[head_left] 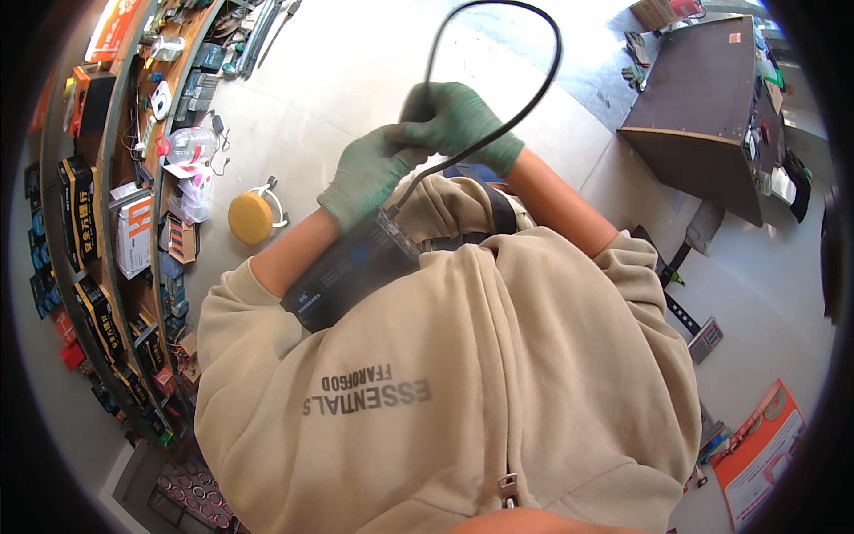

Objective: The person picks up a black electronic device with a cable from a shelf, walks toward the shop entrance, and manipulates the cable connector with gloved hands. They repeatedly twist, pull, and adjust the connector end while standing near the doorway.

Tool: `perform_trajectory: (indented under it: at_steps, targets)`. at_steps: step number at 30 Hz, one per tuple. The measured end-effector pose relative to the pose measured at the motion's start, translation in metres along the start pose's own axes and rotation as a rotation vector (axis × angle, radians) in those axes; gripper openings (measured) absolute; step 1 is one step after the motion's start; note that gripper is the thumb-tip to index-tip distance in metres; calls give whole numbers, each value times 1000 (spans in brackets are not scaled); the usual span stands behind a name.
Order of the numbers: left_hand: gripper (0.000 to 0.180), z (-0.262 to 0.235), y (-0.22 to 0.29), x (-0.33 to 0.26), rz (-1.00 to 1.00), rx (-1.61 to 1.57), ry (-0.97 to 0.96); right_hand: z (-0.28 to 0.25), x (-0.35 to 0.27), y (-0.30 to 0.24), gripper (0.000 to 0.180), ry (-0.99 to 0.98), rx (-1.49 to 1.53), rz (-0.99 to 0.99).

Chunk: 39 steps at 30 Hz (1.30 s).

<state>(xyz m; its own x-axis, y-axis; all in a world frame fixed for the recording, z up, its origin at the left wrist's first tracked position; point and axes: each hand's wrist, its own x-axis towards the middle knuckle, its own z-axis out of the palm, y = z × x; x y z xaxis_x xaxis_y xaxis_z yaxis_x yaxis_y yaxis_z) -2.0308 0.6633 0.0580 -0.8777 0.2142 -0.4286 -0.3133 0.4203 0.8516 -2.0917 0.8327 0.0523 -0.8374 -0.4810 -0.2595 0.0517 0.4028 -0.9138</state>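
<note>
My left hand (366, 176), in a green knitted glove, is closed, its fingertips meeting my right hand; what lies in its fingers is hidden. My right hand (464, 126), gloved the same way, is wrapped round the dark end of a black cable (559, 53); motion blurs that end, so its exact shape does not show. From there the cable arcs up in a wide loop and comes back down past my right wrist. It runs to a flat black box (351, 271) with pale print, which rests against my lap under my left forearm.
Shelves (133, 116) of boxes and tools line the left side. A clear plastic bottle (189, 145) stands there, near a round yellow stool seat (250, 218) on the floor. At the far right is a dark cabinet (685, 89), with gloves (635, 60) beside it. An orange-and-white board (761, 458) leans lower right.
</note>
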Motion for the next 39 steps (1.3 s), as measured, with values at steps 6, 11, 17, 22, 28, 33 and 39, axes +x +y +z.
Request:
perform_trajectory:
  at_steps: [6,11,17,22,28,33,39]
  targets:
    - [36,-4,45,84,-103,-957,71,-80,47,9,29,99,422,-37]
    - [38,-16,69,135,29,-776,31,-87,64,25,23,57,567,19]
    - [34,-55,85,219,10,-1227,-131,-120,137,19,23,158,405,13]
    - [20,-117,105,295,-106,-1026,83,-174,193,-4,18,287,239,37]
    - [23,-165,137,371,-154,-904,-69,-219,261,-26,10,545,-353,-338]
    - [22,-190,157,422,30,-912,-159,-248,310,-27,16,661,-359,-384]
    - [23,-188,191,491,319,-689,-90,-311,359,-16,19,712,-359,-464]
